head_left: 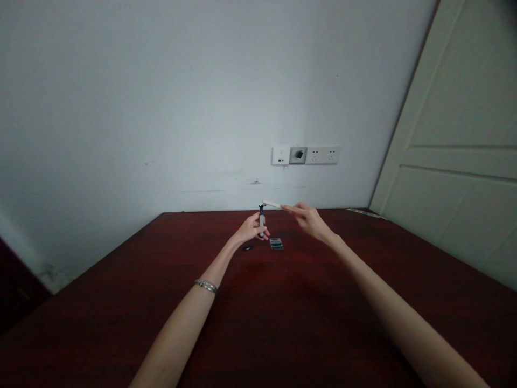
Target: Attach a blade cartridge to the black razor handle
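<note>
My left hand (251, 230) is closed around the handle of a razor (262, 223) with a grey grip and a black neck, held upright above the table. Its narrow black head points up. From the other side, my right hand (306, 215) grips a slim white stick (272, 204), perhaps a brush; its kind is too small to make out. The stick's far tip is right at the razor's head, though I cannot tell if they touch. Below the hands, a small clear case (277, 244) with teal contents and a small black piece (247, 248) lie on the table.
The dark red table (258, 323) reaches back to a pale wall (181, 108). Wall sockets (323, 155) and a grey switch plate (298, 155) are set above it. A white panelled door (456, 151) stands at right, with a flat strip (367, 213) near the table's back right corner.
</note>
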`<action>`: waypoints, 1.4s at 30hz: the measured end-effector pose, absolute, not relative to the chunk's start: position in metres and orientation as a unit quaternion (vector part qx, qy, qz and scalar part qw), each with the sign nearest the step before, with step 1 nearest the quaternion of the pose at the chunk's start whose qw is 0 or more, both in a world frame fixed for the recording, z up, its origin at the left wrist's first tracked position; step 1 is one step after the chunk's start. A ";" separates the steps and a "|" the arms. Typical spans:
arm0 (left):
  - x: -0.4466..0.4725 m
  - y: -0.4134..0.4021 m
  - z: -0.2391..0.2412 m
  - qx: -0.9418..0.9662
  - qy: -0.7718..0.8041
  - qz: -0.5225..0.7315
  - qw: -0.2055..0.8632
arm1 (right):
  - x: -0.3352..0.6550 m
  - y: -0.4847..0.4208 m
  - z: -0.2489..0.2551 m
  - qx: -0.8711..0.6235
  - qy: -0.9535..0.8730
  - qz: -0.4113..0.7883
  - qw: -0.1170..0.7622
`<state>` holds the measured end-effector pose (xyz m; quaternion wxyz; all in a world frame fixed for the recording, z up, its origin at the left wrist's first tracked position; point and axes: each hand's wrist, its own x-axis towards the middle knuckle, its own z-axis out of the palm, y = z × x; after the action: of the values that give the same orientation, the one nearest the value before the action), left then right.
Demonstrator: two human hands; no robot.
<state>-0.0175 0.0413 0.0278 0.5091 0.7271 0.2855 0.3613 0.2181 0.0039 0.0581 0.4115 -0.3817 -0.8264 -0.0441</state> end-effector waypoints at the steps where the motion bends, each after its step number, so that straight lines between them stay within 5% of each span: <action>1: -0.016 0.041 0.028 0.726 0.288 0.362 0.508 | 0.215 0.002 0.060 -0.375 -0.831 -0.046 0.408; 26: -0.025 0.047 0.022 0.723 0.293 0.383 0.495 | 0.232 0.005 0.057 -0.406 -0.832 -0.074 0.371; 42: -0.024 0.048 0.018 0.735 0.296 0.376 0.481 | 0.207 -0.005 0.069 -0.386 -0.758 0.093 0.517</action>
<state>-0.0240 0.0484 0.0185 0.4812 0.7345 0.2962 0.3759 0.2067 -0.0046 0.0691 0.5174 -0.3860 -0.7581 0.0929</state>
